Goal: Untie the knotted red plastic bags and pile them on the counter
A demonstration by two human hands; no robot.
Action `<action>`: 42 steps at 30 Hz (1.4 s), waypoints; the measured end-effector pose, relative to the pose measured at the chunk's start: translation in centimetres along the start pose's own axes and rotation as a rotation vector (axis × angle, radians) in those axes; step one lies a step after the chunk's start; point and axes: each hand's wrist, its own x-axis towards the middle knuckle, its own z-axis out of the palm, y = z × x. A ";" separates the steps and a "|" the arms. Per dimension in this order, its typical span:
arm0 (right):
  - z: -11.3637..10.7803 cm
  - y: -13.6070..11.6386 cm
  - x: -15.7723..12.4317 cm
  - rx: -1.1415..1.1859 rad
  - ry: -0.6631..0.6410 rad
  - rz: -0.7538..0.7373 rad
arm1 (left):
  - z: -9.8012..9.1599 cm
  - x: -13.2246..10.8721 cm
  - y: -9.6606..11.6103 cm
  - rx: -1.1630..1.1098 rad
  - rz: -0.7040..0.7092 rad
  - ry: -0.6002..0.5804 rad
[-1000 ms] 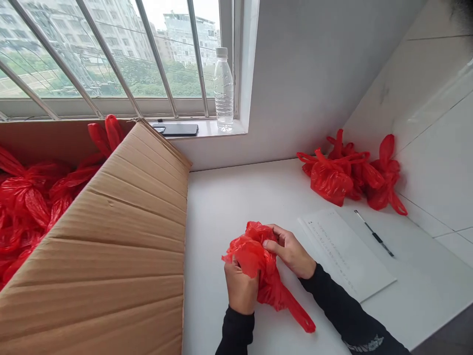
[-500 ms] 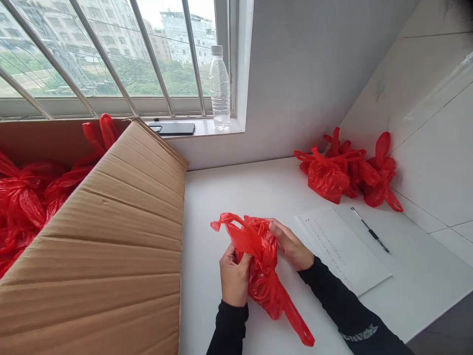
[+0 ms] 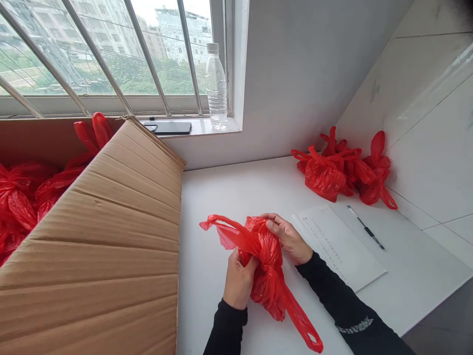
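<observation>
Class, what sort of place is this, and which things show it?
Probably an indoor work corner; whether home or workplace can't be told. It shows in the plain white table, the large brown corrugated cardboard box of shiny red plastic bags, and the metal-barred glass window.

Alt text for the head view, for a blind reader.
The left hand and right hand hold a crumpled red plastic bag over a white tabletop. A brown cardboard box of red bags is at left; white paper and a black-gripped pen lie at right.

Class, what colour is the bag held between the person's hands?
The bag is red; the head view shows it best.
</observation>
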 end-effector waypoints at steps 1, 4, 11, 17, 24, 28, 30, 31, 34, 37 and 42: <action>-0.1 -0.2 0.0 -0.023 -0.036 0.006 | -0.1 0.1 -0.1 -0.032 0.010 0.050; -0.3 -0.6 -0.2 -0.124 -0.164 0.013 | -0.6 0.4 -0.5 -0.093 0.016 0.136; 0.0 -0.6 -0.3 -0.113 -0.093 -0.034 | -0.3 0.2 0.3 -0.217 -0.025 0.071; -0.1 -0.2 -0.2 -0.078 -0.055 -0.003 | 0.4 -0.1 1.4 -0.025 0.032 0.079; 0.2 -0.4 -0.3 -0.176 -0.164 -0.002 | 0.5 -0.1 1.5 -0.107 0.030 0.155; 0.3 -0.3 -0.2 -0.107 -0.070 -0.052 | 0.7 -0.2 1.8 -0.150 0.043 0.116; 0.4 -0.1 -0.2 -0.072 -0.032 -0.049 | 0.6 -0.2 1.8 -0.176 0.032 0.087; 0.5 -0.1 -0.2 -0.057 -0.017 -0.041 | 0.6 -0.2 1.8 -0.176 0.025 0.081; 0.5 0.0 -0.2 -0.037 0.024 -0.024 | 0.2 -0.1 1.5 -0.123 0.046 0.068; 0.4 -0.4 -0.3 -0.060 0.020 -0.002 | 0.1 0.1 1.2 -0.068 0.119 0.065; -0.2 -0.8 -0.2 -0.100 -0.082 0.057 | 0.3 0.4 1.0 -0.023 0.179 0.104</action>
